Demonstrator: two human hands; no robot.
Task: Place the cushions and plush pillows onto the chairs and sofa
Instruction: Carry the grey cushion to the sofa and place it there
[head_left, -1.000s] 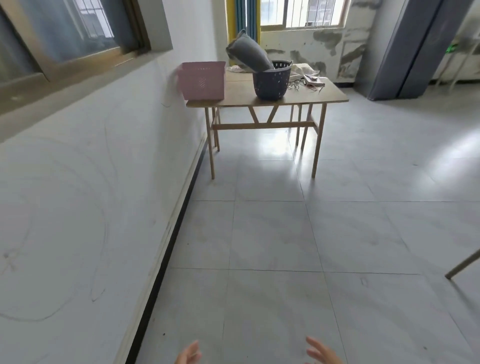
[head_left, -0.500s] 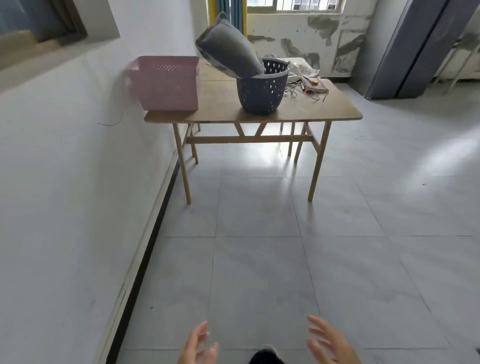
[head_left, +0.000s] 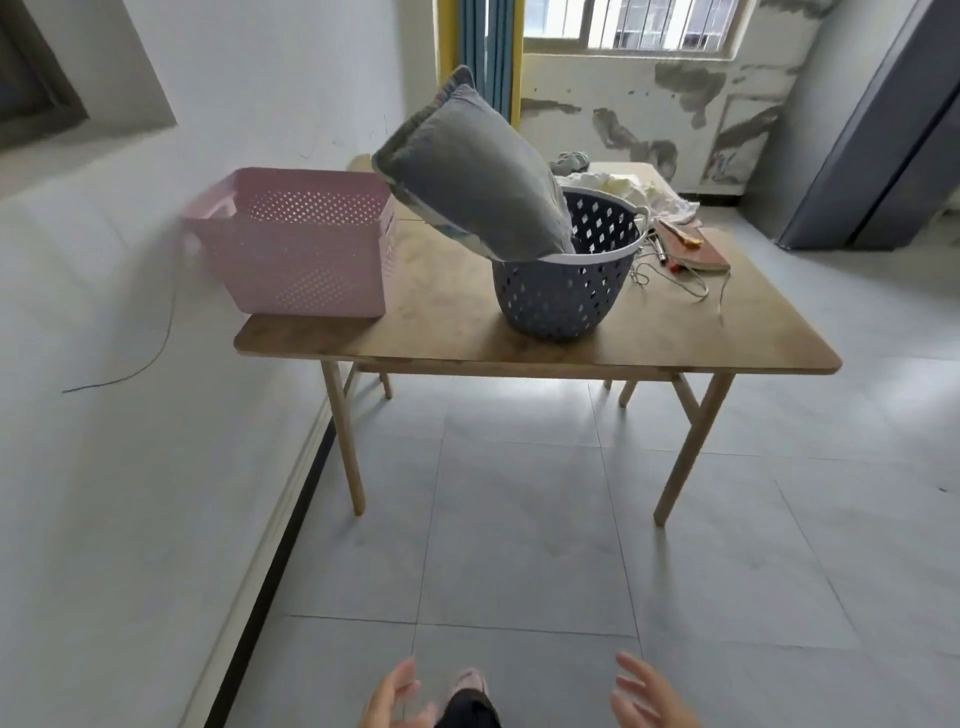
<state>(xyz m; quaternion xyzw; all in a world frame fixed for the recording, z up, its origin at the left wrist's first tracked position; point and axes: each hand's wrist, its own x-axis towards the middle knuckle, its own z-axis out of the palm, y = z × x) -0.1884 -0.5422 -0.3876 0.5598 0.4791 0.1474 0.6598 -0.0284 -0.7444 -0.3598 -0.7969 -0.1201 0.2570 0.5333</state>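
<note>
Both hands, the left hand (head_left: 397, 699) and the right hand (head_left: 647, 693), hang low with loose, spread fingers and hold nothing. I judge this is the approach step: the grey cushion (head_left: 475, 171) leans out of the dark basket (head_left: 563, 291) on the table (head_left: 675, 343), well apart from the hands, so next both must reach it and lift it out.

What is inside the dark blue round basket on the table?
A grey cushion stands tilted in the dark blue basket, its upper part leaning out to the left over the rim. Its lower end is hidden by the basket wall, and so is anything beneath it.
</note>
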